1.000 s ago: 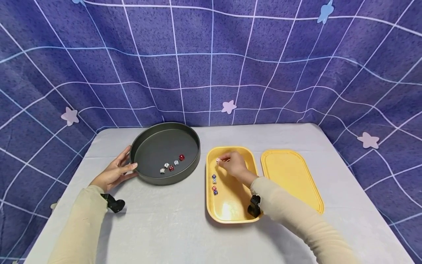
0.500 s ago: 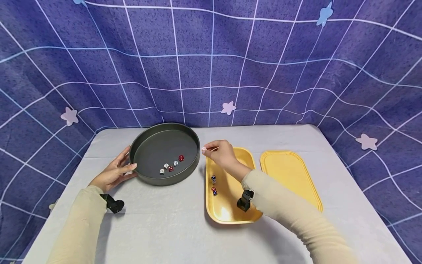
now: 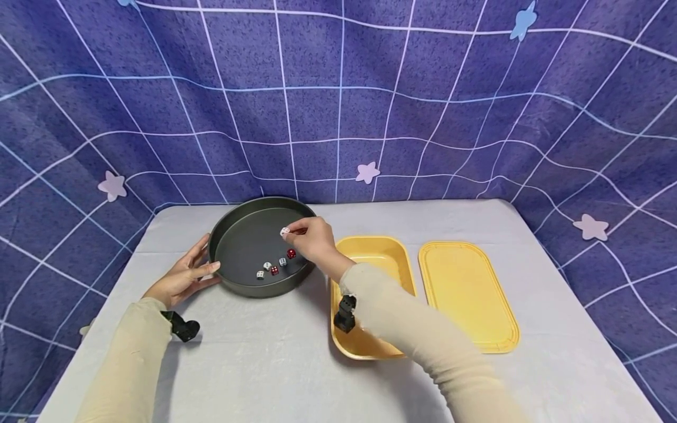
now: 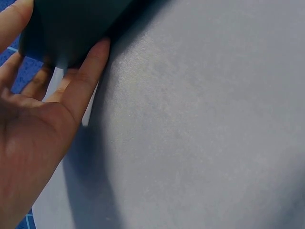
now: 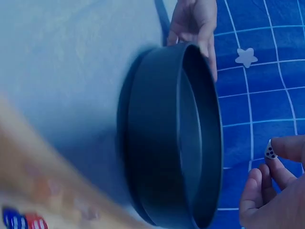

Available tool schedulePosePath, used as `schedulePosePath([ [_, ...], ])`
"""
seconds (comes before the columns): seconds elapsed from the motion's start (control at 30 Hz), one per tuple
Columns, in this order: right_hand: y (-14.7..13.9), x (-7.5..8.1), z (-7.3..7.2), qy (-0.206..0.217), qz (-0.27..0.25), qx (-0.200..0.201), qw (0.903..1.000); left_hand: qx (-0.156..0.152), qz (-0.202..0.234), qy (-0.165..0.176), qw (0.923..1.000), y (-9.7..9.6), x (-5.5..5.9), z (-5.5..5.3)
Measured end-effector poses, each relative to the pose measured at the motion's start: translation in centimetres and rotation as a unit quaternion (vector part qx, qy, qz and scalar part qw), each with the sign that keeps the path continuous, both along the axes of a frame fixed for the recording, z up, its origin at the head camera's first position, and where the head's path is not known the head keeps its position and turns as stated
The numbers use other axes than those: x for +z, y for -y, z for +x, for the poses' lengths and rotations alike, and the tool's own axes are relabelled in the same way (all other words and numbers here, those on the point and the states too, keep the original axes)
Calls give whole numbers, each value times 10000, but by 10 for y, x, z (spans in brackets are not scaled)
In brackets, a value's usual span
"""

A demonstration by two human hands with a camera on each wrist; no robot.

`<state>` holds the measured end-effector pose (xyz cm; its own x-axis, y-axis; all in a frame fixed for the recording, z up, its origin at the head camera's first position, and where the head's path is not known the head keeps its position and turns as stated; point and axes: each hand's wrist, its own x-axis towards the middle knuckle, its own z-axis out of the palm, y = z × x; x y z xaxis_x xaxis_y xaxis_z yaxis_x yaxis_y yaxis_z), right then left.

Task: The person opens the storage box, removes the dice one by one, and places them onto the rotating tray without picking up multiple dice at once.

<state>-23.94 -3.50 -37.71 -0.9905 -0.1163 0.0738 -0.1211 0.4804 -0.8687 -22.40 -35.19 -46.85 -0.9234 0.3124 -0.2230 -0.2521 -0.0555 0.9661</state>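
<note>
A round dark baking pan (image 3: 240, 288) stands on the left part of the table. My left hand (image 3: 182, 277) holds its left side, thumb at the rim and fingers along the outer wall and lower edge, as the left wrist view shows. Above the pan's right half, my right hand (image 3: 315, 239) pinches a white die (image 3: 284, 232) between thumb and fingers; dark pips show on the die (image 5: 270, 151) in the right wrist view. Several dice lie in the pan, among them a red die (image 3: 291, 253) and a white die (image 3: 260, 275).
Right of the pan stands a yellow tray (image 3: 370, 356), partly under my right forearm. A blue die (image 5: 13, 220) and a red die (image 5: 35, 221) show there. The yellow lid (image 3: 468, 288) lies farther right. A purple grid curtain (image 3: 317, 117) borders the table.
My right hand has lifted the die from the yellow tray and carried it left, over the pan. My left hand and the pan have stayed in place.
</note>
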Motion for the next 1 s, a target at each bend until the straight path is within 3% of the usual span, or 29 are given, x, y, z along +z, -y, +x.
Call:
schedulePosePath([
  [0.53, 36, -48, 0, -192, 406, -150, 9989, -85, -51, -30, 9999, 3, 1, -1],
  [0.83, 47, -58, 1, -471, 970, -465, 9931, -55, 21, -3, 10000, 3, -2, -3],
  [1.0, 51, -63, 3, -402, 1482, -643, 9860, -49, 40, 24, 10000, 2, -2, -3],
])
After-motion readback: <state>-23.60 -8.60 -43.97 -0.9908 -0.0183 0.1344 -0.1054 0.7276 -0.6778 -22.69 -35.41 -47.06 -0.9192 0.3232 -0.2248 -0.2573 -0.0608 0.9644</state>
